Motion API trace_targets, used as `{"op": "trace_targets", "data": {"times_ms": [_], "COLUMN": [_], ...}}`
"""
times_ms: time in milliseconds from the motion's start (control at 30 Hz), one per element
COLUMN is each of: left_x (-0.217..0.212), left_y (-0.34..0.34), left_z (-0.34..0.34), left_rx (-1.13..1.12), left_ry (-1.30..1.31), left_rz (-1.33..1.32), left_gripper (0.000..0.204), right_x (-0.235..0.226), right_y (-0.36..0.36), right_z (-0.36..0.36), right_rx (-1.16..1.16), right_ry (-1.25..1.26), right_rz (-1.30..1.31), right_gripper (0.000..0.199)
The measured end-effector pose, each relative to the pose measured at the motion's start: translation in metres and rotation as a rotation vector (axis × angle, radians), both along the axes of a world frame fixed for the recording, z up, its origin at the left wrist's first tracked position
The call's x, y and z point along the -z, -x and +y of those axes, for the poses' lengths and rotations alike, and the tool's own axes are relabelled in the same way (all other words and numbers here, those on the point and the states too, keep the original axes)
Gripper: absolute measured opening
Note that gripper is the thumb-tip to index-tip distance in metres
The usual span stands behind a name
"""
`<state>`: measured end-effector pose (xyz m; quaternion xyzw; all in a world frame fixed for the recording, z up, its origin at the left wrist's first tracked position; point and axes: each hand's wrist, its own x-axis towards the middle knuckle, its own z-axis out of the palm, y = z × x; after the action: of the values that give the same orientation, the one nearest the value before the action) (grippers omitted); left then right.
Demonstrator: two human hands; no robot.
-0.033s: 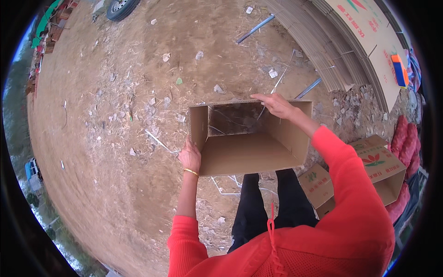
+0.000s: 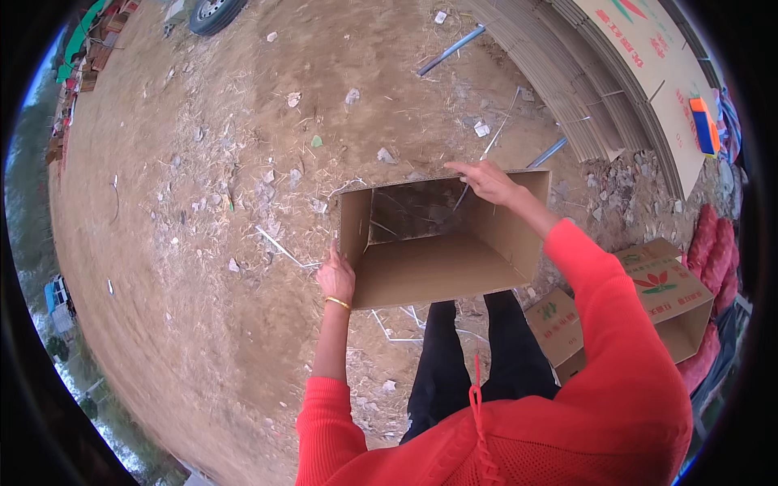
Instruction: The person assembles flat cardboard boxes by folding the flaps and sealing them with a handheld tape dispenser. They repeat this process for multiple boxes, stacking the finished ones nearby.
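A brown cardboard box hangs in front of me between both hands, unfolded to a rectangular sleeve. Ground shows through its far end. My left hand, with a gold bracelet at the wrist, grips its left wall from outside, index finger pointing up along the edge. My right hand grips the far rim, right of its middle, index finger stretched left along it. The fingers behind the cardboard are hidden. The box tilts slightly, its right side farther from me.
Flattened cardboard boxes are stacked at the far right, with an orange-and-blue object on them. Opened printed boxes lie right of my legs, near red mesh sacks. Blue-grey poles, white straps and a tyre lie on the dirt.
The box has turned slightly, its right side going away from me and its left edge shifting a little right. Both hands keep their hold.
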<state>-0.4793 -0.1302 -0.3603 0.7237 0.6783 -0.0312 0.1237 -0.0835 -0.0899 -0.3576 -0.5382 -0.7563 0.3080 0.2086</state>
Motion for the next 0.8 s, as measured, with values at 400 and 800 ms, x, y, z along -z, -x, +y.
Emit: {"op": "trace_targets", "data": {"times_ms": [400, 800], "left_x": [0.049, 0.075], "left_y": [-0.082, -0.131], "left_z": [-0.012, -0.003], "left_rx": [-0.092, -0.355], "left_ry": [-0.088, -0.108], "left_rz": [-0.333, -0.213], "left_gripper": [0.078, 0.091], "right_x": [0.017, -0.012], "right_y": [0.025, -0.031], "right_z": [0.007, -0.118], "right_rx": [0.033, 0.983], "right_ry": [-0.094, -0.056], "right_rz": [-0.269, -0.294], "right_gripper": [0.029, 0.080]}}
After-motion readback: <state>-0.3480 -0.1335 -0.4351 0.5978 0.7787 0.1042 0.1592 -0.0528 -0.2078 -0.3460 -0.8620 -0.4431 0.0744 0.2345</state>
